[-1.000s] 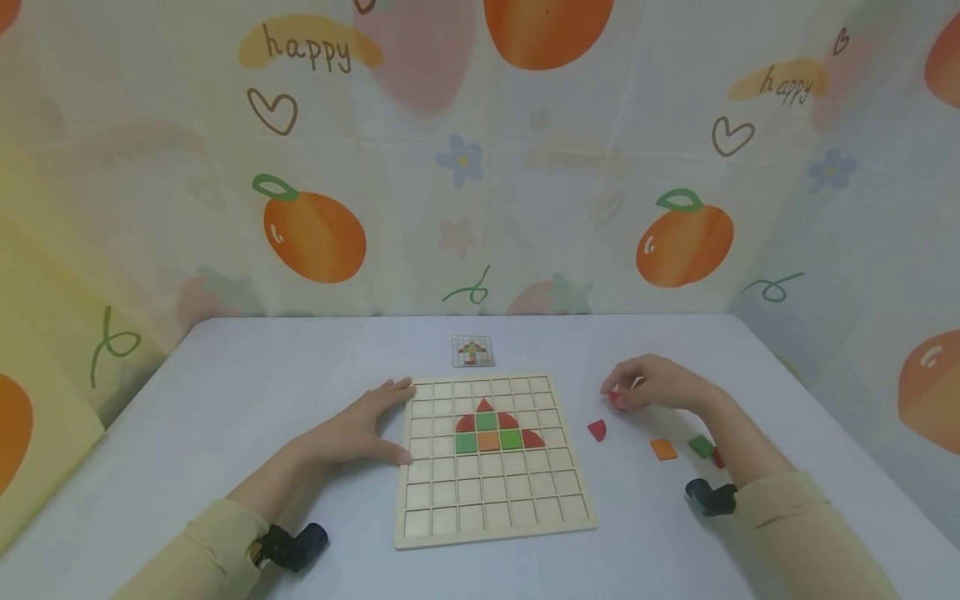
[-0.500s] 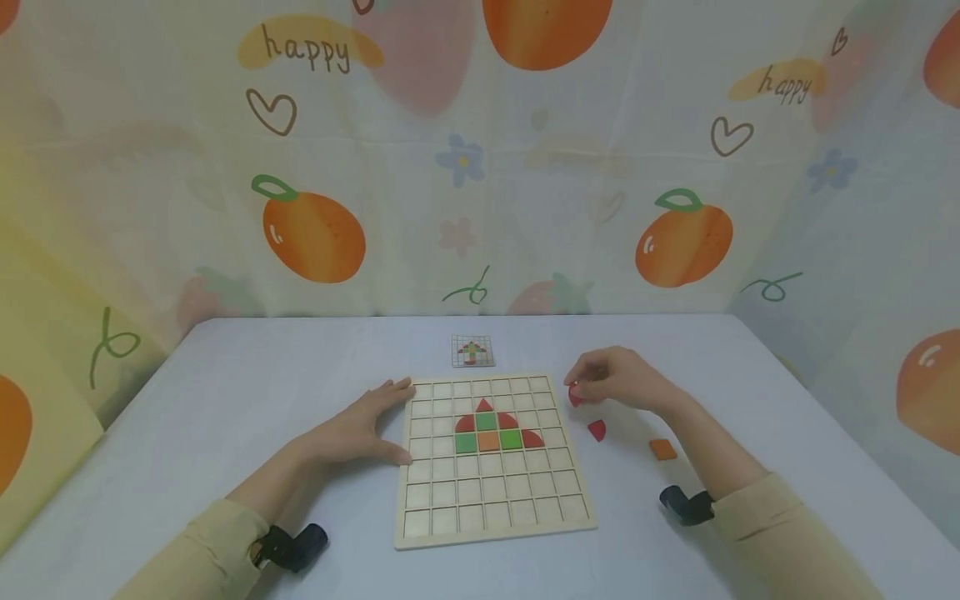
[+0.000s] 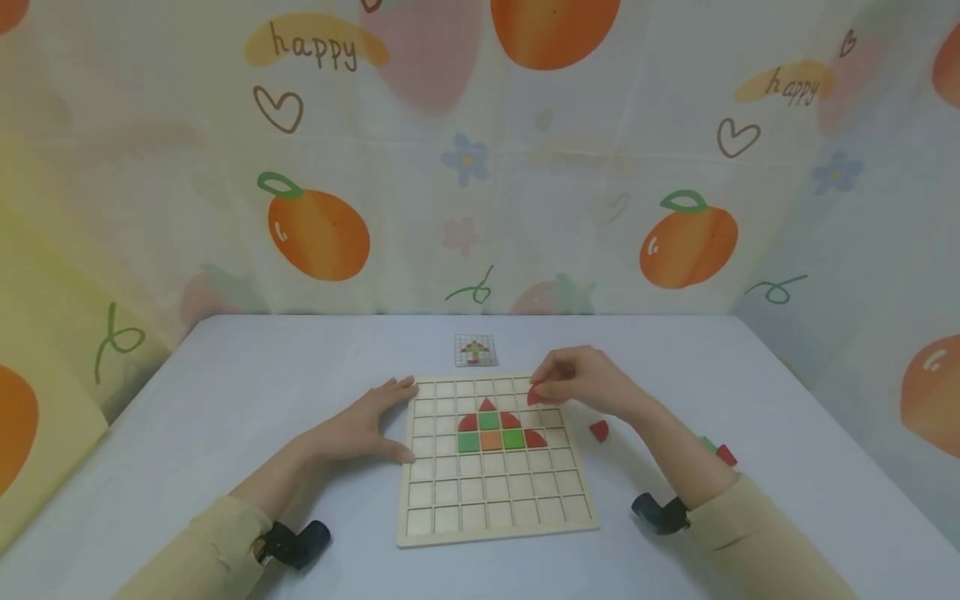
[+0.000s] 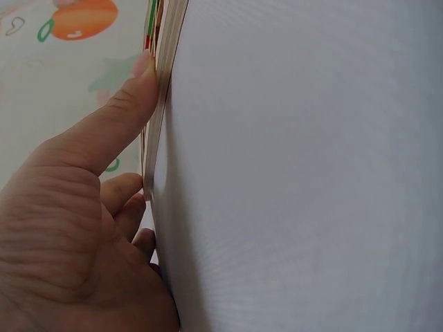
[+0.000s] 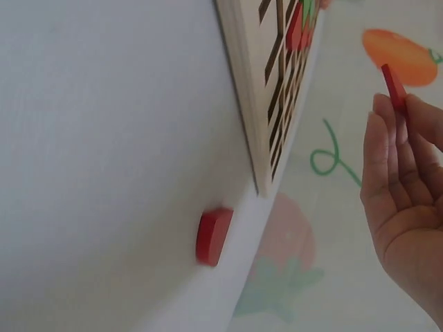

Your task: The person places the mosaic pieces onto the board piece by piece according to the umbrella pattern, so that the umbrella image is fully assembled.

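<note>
So in the head view, taking the board's middle as the centre of the clock, your left hand (image 3: pixel 352 429) is out at 9 o'clock, thumb and fingers spread well apart and touching the left edge of the wooden grid board (image 3: pixel 495 492). Your right hand (image 3: pixel 581 383) is between 1 and 2, finger and thumb pinched on a red quarter-round (image 3: pixel 534 397) over the top right part of the grid. The pieces sitting in the board look like a little roof: red triangle (image 3: pixel 487 405) on top, then a green square (image 3: pixel 488 421) flanked by two red curves, then green, orange, green and a red curve at the right end. The small pattern card (image 3: pixel 476 351) lies at 12, a loose red piece (image 3: pixel 599 431) just past 2, and a green piece (image 3: pixel 707 444) plus another red bit (image 3: pixel 727 455) further out at 3, partly hidden by your arm. Left wrist view: your thumb rests against the board's edge at about 11, fingertips by the edge lower down. Right wrist view: you've got that red quarter-round at 2, held clear of the board at 1, with the loose red piece flat on the table (image 5: pixel 124 138) around 6.
</note>
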A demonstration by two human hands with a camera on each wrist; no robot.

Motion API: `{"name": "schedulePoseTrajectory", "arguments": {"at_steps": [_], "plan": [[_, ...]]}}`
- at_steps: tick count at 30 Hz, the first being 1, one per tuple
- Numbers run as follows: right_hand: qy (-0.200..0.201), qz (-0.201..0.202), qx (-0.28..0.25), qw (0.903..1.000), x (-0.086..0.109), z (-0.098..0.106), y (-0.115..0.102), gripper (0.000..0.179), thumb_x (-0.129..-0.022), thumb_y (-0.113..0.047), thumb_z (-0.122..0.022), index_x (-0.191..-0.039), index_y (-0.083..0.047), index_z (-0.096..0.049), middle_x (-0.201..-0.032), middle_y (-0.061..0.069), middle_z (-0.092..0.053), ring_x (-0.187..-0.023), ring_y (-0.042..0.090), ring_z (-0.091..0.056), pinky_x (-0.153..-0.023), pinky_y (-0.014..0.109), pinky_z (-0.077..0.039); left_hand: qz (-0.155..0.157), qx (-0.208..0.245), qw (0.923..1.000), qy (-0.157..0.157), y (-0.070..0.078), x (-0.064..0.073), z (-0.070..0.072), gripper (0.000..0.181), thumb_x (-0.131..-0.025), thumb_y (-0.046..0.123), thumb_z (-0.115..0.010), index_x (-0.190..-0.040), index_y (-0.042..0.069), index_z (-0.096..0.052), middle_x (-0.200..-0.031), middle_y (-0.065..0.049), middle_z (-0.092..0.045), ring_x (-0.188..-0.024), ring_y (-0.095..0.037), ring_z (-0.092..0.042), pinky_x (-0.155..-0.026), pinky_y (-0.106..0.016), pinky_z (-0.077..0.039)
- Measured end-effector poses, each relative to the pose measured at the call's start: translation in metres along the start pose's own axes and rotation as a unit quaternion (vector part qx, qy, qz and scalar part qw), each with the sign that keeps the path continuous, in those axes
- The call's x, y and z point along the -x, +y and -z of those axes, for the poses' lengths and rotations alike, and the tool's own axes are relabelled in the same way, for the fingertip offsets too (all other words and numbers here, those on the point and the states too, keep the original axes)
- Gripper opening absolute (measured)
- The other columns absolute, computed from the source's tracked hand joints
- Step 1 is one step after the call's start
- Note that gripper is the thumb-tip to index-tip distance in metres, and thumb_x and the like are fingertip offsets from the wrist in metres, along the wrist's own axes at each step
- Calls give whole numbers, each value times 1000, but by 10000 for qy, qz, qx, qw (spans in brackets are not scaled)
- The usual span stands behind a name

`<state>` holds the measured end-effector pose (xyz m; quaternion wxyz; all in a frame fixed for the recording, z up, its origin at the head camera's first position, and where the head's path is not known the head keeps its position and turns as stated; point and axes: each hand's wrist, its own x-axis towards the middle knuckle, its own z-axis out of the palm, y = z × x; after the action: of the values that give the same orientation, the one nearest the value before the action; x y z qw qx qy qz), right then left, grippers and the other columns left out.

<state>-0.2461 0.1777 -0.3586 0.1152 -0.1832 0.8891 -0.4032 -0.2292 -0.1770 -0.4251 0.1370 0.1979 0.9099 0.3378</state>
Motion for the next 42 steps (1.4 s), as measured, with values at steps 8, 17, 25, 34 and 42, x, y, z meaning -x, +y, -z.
{"name": "schedulePoseTrajectory", "arguments": {"at_steps": [8, 17, 25, 34, 42], "plan": [[-145, 155, -344, 9992, -6, -17, -16, 9, -90, -19, -71, -97, -14, -72, -96, 2, -76, -85, 14, -69, -81, 29, -59, -13, -49, 10000, -2, 2, -1, 0, 106, -72, 42, -85, -155, 7, -30, -168, -9, -18, -156, -39, -5, -123, -65, -8], [-370, 278, -532, 9975, -17, -37, -32, 7, -89, -17, -72, -95, -14, -72, -98, 2, -76, -87, 18, -70, -81, 28, -58, -24, -8, 10000, 9, 3, -1, 0, 107, -71, 42, -86, -155, 6, -30, -167, -10, -19, -156, -40, -5, -123, -66, -9], [-532, 586, -297, 9964, -27, -54, -47, 6, -88, -17, -74, -94, -17, -73, -99, -2, -74, -85, 19, -70, -76, 24, -55, -61, 28, 10000, -40, 4, -1, 0, 106, -72, 43, -85, -155, 7, -30, -168, -10, -18, -156, -40, -5, -122, -67, -9], [-732, 828, 119, 9938, -38, -72, -56, 14, -88, -16, -72, -102, -17, -77, -97, -4, -74, -84, 8, -63, -75, 22, -53, -195, 75, 9998, -51, 3, 2, 2, 104, -74, 42, -84, -155, 6, -30, -167, -12, -18, -155, -44, -4, -120, -70, -7], [-1088, 920, 506, 9885, -42, -80, -56, 11, -87, -14, -73, -95, -18, -78, -88, -7, -78, -77, 2, -64, -75, 20, -53, -342, 30, 9994, -19, 4, 3, 4, 103, -74, 41, -84, -154, 4, -30, -167, -15, -19, -154, -46, -5, -120, -69, -6]]}}
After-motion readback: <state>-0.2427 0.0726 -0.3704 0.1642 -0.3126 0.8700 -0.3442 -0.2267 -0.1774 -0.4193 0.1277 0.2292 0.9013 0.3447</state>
